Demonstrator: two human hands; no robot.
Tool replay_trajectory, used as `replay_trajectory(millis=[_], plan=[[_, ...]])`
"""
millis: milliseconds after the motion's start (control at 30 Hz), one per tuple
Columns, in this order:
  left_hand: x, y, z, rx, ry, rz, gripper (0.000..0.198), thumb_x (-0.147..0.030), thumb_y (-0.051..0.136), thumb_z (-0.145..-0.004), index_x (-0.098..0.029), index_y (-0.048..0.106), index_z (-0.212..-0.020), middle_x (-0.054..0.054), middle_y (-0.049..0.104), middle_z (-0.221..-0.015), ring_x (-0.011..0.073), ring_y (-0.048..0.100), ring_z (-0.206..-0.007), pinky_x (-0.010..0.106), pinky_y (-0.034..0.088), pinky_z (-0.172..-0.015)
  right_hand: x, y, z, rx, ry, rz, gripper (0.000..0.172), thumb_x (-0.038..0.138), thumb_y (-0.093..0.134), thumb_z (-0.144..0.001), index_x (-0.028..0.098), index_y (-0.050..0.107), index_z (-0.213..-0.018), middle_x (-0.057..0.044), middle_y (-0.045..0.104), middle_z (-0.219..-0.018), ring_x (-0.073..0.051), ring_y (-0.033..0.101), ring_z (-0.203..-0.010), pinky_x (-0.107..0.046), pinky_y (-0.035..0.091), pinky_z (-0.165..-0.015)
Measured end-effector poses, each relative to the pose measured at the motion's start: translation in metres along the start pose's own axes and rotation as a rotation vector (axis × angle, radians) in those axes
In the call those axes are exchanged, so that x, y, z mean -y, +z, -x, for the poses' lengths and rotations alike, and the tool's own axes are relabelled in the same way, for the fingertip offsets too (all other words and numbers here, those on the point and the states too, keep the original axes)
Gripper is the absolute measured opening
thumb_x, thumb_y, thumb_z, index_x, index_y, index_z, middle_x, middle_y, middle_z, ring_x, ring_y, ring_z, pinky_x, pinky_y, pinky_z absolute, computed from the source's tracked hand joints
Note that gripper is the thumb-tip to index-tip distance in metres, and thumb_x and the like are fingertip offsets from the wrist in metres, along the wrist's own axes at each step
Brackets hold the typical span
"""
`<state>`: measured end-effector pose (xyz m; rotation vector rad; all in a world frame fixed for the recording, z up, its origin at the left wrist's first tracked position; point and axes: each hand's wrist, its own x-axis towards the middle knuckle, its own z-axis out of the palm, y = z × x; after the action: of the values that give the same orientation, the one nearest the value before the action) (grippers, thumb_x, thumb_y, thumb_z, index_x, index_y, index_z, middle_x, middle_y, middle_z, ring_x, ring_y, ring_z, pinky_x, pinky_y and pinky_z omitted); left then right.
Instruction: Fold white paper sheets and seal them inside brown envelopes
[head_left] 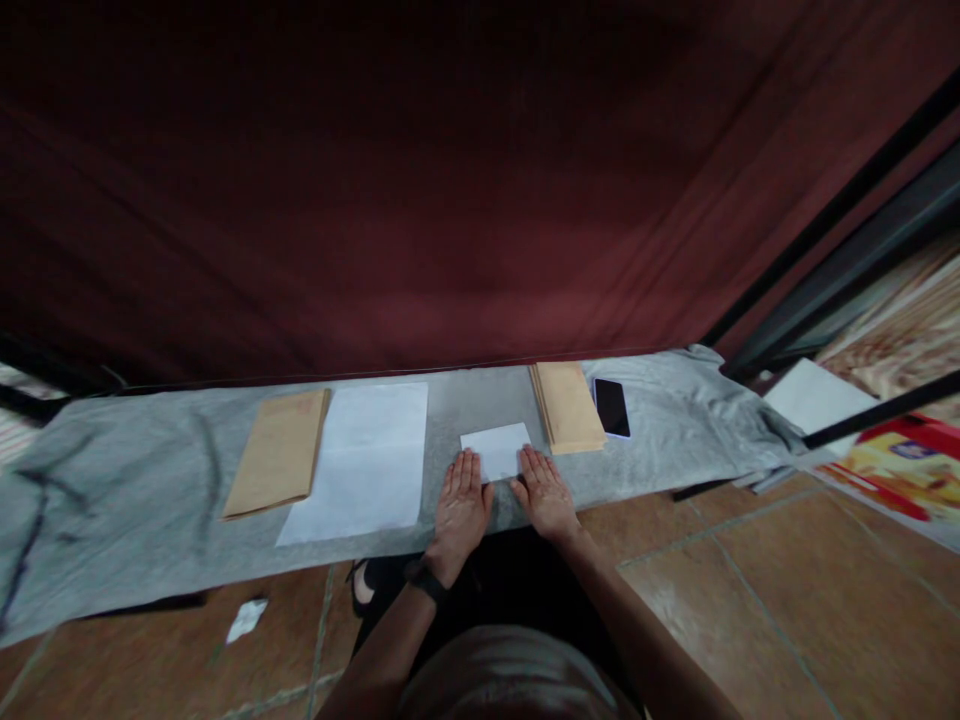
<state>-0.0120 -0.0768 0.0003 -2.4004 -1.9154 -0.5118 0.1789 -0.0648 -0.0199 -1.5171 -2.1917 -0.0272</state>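
A small white rectangle of paper [496,450], seemingly folded, lies on the grey cloth in front of me. My left hand [460,505] rests flat at its left edge, fingers stretched out and pointing away from me. At the right edge my right hand [547,492] lies flat in the same way, palm down. Neither hand grips anything. Just left of my left hand is a large white sheet [375,460], partly covered by a stack of brown envelopes [277,450]. Beyond my right hand sits another stack of brown envelopes [574,405].
A dark phone [612,407] lies beside the right envelopes. Grey cloth [150,500] covers the long narrow surface, backed by a dark red panel [480,250]. On the tiled floor are a crumpled white scrap [246,620] and, at far right, a red and yellow package [907,460].
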Motion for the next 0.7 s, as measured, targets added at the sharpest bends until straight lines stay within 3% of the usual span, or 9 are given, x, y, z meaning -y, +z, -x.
replay_trajectory(millis=[167,267,433,600,700], plan=[[-0.001,-0.003,0.000,-0.015,-0.050,-0.032,0.058,-0.032,0.039,-0.100,0.003,0.044,-0.145,0.026,0.043,-0.153,0.0338,0.037,-0.146,0.051,0.034,-0.119,0.000,-0.001,0.005,-0.023,0.082,0.025,0.056,0.038,0.045,-0.103,0.008,0.042,-0.150,-0.020,0.049,-0.151,-0.031,0.042,-0.142,-0.049,0.036,-0.115],[-0.005,-0.001,-0.003,0.004,0.002,-0.016,0.055,-0.027,0.038,-0.099,-0.001,0.045,-0.146,0.023,0.044,-0.153,0.0313,0.035,-0.147,0.051,0.034,-0.118,0.003,-0.001,-0.004,-0.013,0.189,0.004,0.050,0.030,0.045,-0.102,0.009,0.046,-0.147,-0.021,0.056,-0.143,-0.032,0.050,-0.134,-0.049,0.041,-0.109],[-0.013,-0.002,-0.012,0.090,0.052,0.005,0.050,-0.026,0.038,-0.099,-0.010,0.048,-0.146,0.017,0.050,-0.151,0.0286,0.043,-0.143,0.048,0.040,-0.115,0.001,0.001,-0.031,-0.049,0.421,-0.267,0.046,0.029,0.048,-0.094,0.013,0.057,-0.137,-0.022,0.067,-0.123,-0.036,0.061,-0.115,-0.050,0.047,-0.098],[-0.017,-0.011,-0.020,0.127,0.040,0.019,0.049,-0.030,0.043,-0.098,-0.010,0.051,-0.143,0.020,0.053,-0.148,0.0328,0.046,-0.140,0.051,0.041,-0.112,-0.013,0.001,-0.046,-0.028,0.461,-0.498,0.030,0.032,0.048,-0.090,0.021,0.072,-0.103,-0.009,0.073,-0.082,-0.026,0.068,-0.079,-0.037,0.054,-0.075],[-0.020,-0.014,-0.024,0.143,0.006,0.059,0.049,-0.030,0.048,-0.096,-0.009,0.052,-0.140,0.022,0.054,-0.146,0.0351,0.049,-0.137,0.051,0.041,-0.111,-0.015,-0.002,-0.047,0.009,0.433,-0.608,0.032,0.035,0.044,-0.092,0.022,0.073,-0.088,-0.003,0.070,-0.068,-0.021,0.066,-0.067,-0.031,0.054,-0.063]])
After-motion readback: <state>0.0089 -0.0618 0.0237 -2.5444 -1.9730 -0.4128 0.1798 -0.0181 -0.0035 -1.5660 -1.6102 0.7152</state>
